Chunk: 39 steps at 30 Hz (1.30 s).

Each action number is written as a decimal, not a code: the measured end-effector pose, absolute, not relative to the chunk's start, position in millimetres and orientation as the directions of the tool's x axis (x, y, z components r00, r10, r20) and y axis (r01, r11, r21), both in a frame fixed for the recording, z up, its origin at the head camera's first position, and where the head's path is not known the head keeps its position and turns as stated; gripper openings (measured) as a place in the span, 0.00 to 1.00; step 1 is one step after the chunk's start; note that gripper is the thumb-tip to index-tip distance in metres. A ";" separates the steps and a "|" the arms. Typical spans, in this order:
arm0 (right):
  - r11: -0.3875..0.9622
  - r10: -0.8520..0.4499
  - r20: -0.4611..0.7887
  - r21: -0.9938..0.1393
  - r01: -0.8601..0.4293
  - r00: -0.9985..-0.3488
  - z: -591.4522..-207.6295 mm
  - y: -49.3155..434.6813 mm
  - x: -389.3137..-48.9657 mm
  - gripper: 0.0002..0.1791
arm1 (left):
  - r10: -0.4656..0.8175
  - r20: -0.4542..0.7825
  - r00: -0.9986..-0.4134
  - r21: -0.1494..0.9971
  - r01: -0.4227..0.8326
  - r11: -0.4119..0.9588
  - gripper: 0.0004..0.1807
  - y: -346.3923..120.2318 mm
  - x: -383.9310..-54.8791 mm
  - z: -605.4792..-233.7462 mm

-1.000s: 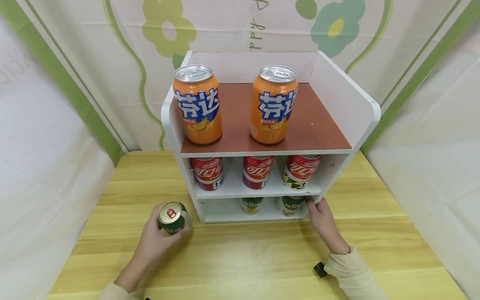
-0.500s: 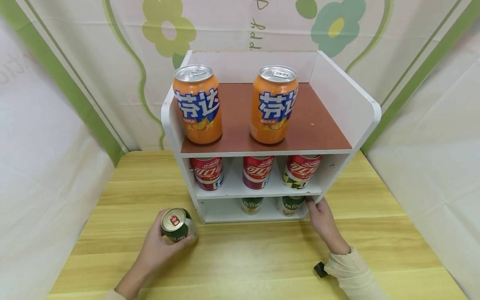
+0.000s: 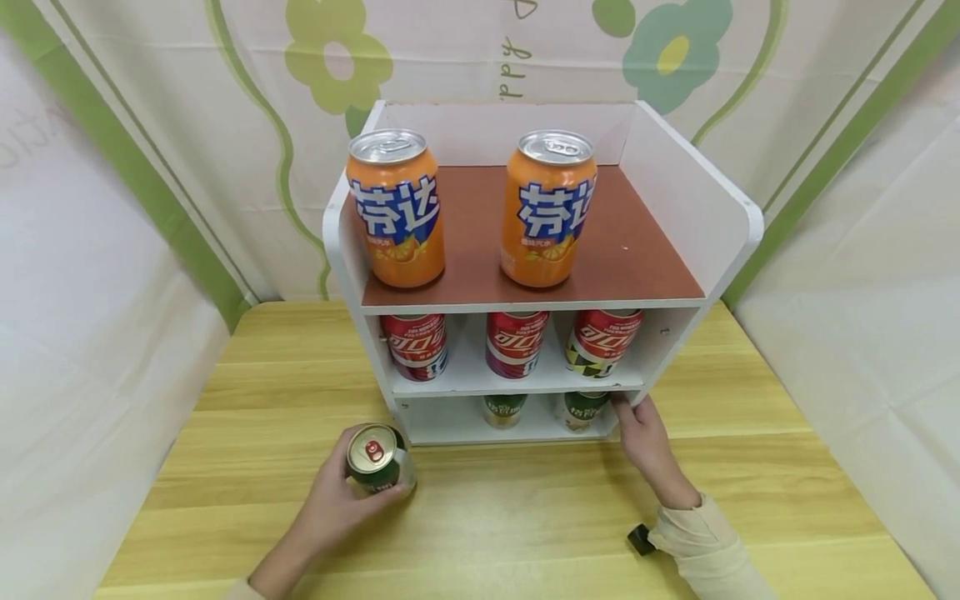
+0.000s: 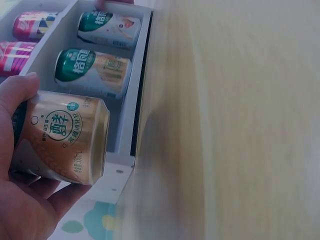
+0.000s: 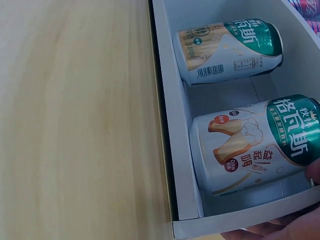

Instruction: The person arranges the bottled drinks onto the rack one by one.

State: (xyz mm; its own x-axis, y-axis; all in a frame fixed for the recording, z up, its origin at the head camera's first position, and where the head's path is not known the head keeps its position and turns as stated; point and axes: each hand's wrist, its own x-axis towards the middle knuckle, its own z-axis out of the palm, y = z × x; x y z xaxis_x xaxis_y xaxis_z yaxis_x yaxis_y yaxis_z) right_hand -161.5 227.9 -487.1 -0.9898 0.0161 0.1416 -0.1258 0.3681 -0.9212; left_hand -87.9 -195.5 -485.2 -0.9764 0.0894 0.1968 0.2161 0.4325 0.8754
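Note:
My left hand (image 3: 333, 504) holds a green-topped drink can (image 3: 375, 457) by its side, just off the front left corner of the white shelf (image 3: 517, 437). In the left wrist view the can's gold label (image 4: 62, 132) faces the camera, and its base appears raised from the table. My right hand (image 3: 647, 442) grips the shelf's right side panel low down; in the right wrist view the thumb (image 5: 313, 172) is inside, by a green-and-white can (image 5: 255, 145), and the fingers are outside. Another green-and-gold can (image 5: 227, 50) stands beside that one on the bottom level.
Several red cola cans (image 3: 517, 343) stand on the middle level. On the brown top are two orange soda cans, one at the left (image 3: 396, 212) and one near the middle (image 3: 549, 212). The wooden table (image 3: 517, 525) extends in front; printed curtains (image 3: 480, 50) hang behind.
My left hand has carried the can rightward and slightly toward me, to the shelf's front left corner. The right hand has stayed on the side panel.

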 end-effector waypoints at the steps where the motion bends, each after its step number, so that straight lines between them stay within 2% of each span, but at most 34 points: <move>1: 0.369 0.016 0.145 -0.921 -0.129 -0.989 -487.4 228.0 -161.6 0.29 | 0.095 0.201 -0.975 0.878 0.223 0.424 0.44 -194.0 -87.9 -485.5; 13: 0.359 0.003 0.162 -0.921 -0.150 -0.987 -488.0 228.8 -160.3 0.28 | 0.141 0.222 -0.965 0.877 0.261 0.404 0.44 -176.3 -91.4 -486.3; 29: 0.353 -0.004 0.159 -0.923 -0.150 -0.987 -487.0 228.3 -161.1 0.28 | 0.145 0.162 -0.976 0.918 0.203 0.340 0.48 -148.2 -100.0 -485.0; 39: 0.362 -0.006 0.165 -0.919 -0.156 -0.986 -486.5 229.5 -161.4 0.28 | 0.174 0.181 -0.968 0.916 0.230 0.330 0.48 -132.6 -106.5 -485.5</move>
State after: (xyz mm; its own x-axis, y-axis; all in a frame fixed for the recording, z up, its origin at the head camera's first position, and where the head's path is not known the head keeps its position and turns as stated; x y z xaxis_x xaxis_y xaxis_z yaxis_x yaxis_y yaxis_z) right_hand -161.4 229.5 -486.5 -0.9863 -0.0060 0.1647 -0.1557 0.3619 -0.9191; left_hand -106.5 -132.6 -485.5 -0.9681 0.1736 0.1807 0.2300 0.3299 0.9156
